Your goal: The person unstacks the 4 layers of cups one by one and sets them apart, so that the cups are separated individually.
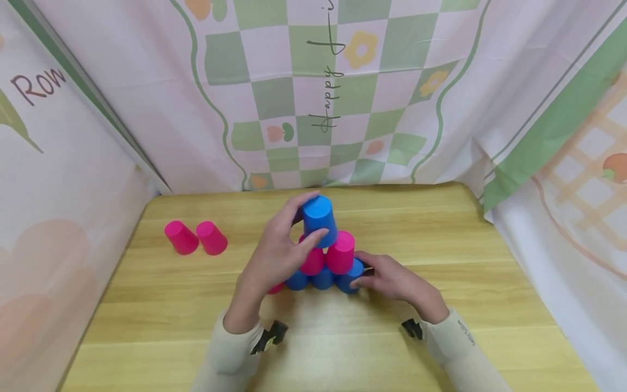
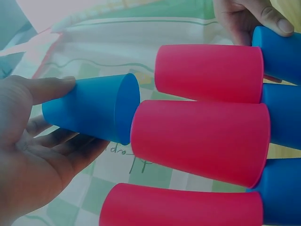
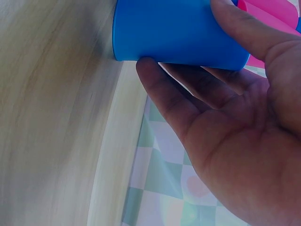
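Pale sleeves (image 1: 226, 351) come nearest to the head camera, each with a small dark device (image 1: 277, 332) at the cuff. Your left hand (image 1: 276, 250) pinches the raised blue cup (image 1: 320, 223), thumb on one side and fingers on the other, its wide rim facing down. That cup sits above the pink cups (image 2: 202, 139) of the second tier, three of which show in the left wrist view, and its rim comes level with their tops; you cannot tell from these pictures whether it already touches them.

Your right hand (image 1: 392, 277) grips the end blue cup (image 1: 348, 282) of the bottom row, thumb and fingers on opposite sides. Beside it stand two more blue cups (image 1: 321, 279), then a partly hidden pink cup (image 1: 276, 288) at your left. Two spare pink cups (image 1: 181, 238) stand upright on the table (image 1: 392, 354), well apart to the left of the stack and close to each other.

You appear to be at the step of starting a third tier. The next move likely calls for centring the blue rim across two neighbouring pink tops, lowering it straight, then spreading your left fingers evenly so nothing is dragged. Your right hand should brace lightly; a sideways push could part the bottom row.
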Demonstrator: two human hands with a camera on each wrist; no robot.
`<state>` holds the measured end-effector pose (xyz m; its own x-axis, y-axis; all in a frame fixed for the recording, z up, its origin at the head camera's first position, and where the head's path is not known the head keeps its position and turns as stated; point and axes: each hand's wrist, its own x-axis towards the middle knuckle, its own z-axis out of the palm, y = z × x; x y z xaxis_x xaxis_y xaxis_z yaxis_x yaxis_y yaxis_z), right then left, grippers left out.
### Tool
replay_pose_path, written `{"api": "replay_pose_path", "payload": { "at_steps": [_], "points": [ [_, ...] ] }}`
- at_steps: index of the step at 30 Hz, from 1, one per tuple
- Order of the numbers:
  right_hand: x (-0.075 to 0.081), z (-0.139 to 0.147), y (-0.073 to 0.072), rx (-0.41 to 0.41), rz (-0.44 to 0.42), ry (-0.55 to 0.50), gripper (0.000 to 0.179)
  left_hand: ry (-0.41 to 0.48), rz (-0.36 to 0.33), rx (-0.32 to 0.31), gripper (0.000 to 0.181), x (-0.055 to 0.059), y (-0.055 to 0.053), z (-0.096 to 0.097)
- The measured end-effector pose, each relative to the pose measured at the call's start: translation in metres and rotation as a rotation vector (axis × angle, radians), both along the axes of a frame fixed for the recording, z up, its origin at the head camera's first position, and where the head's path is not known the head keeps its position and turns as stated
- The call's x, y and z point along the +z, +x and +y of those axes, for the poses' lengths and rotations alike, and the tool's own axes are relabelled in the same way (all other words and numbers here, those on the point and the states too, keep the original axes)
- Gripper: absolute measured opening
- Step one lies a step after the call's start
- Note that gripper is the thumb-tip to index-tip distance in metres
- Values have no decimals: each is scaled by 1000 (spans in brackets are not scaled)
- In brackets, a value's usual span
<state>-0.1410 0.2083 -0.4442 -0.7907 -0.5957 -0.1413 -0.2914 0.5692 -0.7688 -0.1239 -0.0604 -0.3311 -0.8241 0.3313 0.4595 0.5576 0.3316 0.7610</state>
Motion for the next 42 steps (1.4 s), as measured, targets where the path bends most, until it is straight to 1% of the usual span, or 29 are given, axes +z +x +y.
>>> {"api": "replay_pose_path", "payload": {
  "at_steps": [3, 8, 15, 18, 22, 26, 30, 34, 42],
  "points": [
    [1, 0, 0, -4, -3, 1, 48, 14, 17, 21, 67, 3, 2, -3],
    [0, 0, 0, -4, -7, -3, 47, 30, 23, 76, 68, 6, 6, -11],
    [-1, 0, 0, -9, 4, -1, 46, 67, 34, 152, 68, 11, 11, -27],
    [-1, 0, 0, -7, 10, -3, 46, 96, 38, 175, 67, 13, 13, -35],
    [-1, 0, 0, -5, 13, 4, 47, 139, 77, 194, 67, 15, 14, -46],
    [-1, 0, 0, -1, 12, 9, 48, 154, 105, 219, 69, 16, 14, -55],
    [-1, 0, 0, -1, 15, 7, 48, 151, 104, 246, 70, 16, 15, -61],
    [-1, 0, 0, -2, 10, 3, 47, 157, 94, 261, 69, 15, 16, -65],
    [-2, 0, 0, 11, 29, -12, 45, 147, 62, 303, 69, 14, 16, -75]
  ]
}}
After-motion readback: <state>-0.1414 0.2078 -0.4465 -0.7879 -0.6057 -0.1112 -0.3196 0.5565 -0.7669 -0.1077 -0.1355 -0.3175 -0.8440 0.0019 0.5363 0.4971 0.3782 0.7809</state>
